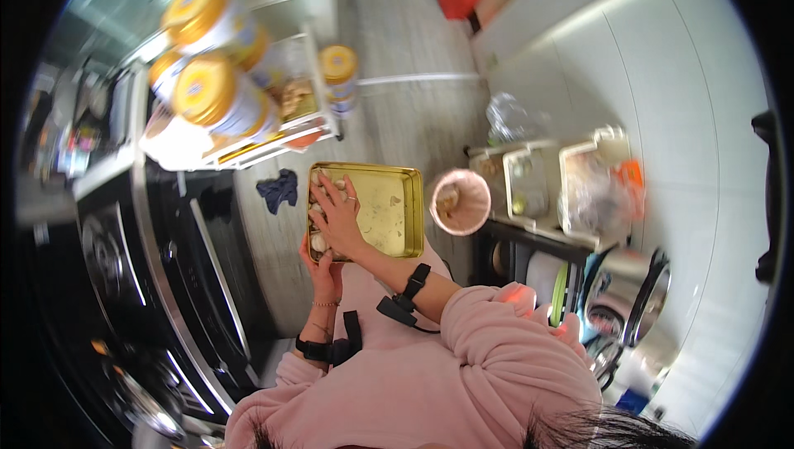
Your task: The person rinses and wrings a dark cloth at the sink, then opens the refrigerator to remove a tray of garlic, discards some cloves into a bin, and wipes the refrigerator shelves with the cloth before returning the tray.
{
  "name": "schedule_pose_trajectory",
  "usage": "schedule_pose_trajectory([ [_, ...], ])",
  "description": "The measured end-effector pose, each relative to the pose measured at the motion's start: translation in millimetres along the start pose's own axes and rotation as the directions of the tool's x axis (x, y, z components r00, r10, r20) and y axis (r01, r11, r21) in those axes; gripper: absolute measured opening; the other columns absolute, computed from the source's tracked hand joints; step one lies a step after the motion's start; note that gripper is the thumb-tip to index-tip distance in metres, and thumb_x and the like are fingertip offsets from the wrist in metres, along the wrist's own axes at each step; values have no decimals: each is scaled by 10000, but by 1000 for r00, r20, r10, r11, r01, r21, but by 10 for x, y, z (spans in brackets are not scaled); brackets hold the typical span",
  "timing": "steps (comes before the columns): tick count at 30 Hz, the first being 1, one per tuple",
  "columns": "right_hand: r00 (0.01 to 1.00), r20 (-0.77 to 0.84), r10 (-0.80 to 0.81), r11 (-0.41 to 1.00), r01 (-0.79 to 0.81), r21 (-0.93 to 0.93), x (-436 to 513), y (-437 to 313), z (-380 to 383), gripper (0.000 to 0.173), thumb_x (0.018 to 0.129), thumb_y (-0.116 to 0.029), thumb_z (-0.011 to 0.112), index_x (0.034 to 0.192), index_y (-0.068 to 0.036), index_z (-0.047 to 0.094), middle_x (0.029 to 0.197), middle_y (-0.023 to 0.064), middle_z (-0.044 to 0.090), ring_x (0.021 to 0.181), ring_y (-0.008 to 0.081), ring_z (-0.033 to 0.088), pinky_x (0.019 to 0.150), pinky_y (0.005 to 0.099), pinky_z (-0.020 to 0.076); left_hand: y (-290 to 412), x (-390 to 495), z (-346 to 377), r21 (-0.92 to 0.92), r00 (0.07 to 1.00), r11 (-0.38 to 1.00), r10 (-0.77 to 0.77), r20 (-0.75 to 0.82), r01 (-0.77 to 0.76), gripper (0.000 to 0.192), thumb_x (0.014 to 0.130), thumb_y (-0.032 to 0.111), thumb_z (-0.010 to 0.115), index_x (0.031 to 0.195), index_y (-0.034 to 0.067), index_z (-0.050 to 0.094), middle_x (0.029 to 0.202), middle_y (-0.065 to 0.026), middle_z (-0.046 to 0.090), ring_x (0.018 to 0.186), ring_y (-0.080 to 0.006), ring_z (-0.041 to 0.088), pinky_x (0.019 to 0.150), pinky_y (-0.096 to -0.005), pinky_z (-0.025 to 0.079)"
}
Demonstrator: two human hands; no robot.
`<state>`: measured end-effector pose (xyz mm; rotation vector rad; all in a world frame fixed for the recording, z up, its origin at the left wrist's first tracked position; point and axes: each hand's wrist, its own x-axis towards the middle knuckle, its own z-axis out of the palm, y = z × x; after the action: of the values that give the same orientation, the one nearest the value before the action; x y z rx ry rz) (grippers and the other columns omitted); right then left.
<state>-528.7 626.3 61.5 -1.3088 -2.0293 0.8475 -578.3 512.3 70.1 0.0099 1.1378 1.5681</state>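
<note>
A rectangular gold-coloured metal tin [417, 213] lies over my lap, tilted a little. Garlic bulbs [319, 242] are gathered along its left side, and small dark bits and skin flakes are scattered over the bare right part. My right hand [340, 216] reaches across the tin, its spread fingers resting on the garlic; whether it grips a bulb cannot be made out. At the tin's lower left corner, my left hand [321, 269] holds the rim, with the thumb at the edge and fingers along the outer wall.
A lined waste bin [461, 226] stands right of the tin. A dark cloth [278, 191] lies on the floor to the left. Yellow-lidded cans [205, 89] stack on a white cart [267, 154]. White baskets [566, 201] sit on a rack at the right.
</note>
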Motion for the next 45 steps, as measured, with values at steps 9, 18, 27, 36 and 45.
schedule_pose_trajectory([
  [9,871,-55,488,866,-475,154,-299,1813,-552,481,925,-329,555,1362,-136,498,1506,43,339,1372,444,174,1107,525,222,-1127,505,884,373,940,872,-341,3,316,642,881,64,596,1401,221,254,1349,-62,403,1142,-202,485,867,-396,516],
  [18,790,154,594,712,-605,357,-944,3691,-357,614,946,-500,472,1423,-116,432,1506,103,349,1408,249,257,1162,452,79,-2846,967,865,625,971,754,-239,-27,203,700,813,22,687,1360,59,250,1328,-120,366,1201,-210,424,1013,-351,384],
  [27,746,258,613,545,-637,545,-1193,4341,-364,621,926,-506,500,1407,-116,453,1507,92,344,1408,324,219,1169,440,100,-3612,1112,775,769,989,628,-140,-39,119,737,782,-4,729,1329,4,236,1303,-156,345,1208,-222,406,1048,-345,358],
  [36,763,349,545,588,-644,490,-1165,4509,-722,581,954,-442,481,1409,-83,442,1493,108,375,1399,295,272,1162,452,144,-3704,1023,1235,721,965,643,-215,-154,258,696,787,-11,724,1280,-3,234,1285,-176,364,1177,-225,432,1020,-340,382],
  [45,705,488,514,532,-709,464,-1139,4481,-1003,662,932,-526,461,1434,-97,413,1513,112,333,1388,327,259,1147,500,111,-3816,870,1274,751,955,590,-200,-218,295,725,793,39,735,1295,-14,215,1289,-191,352,1185,-235,431,1031,-348,370],
])
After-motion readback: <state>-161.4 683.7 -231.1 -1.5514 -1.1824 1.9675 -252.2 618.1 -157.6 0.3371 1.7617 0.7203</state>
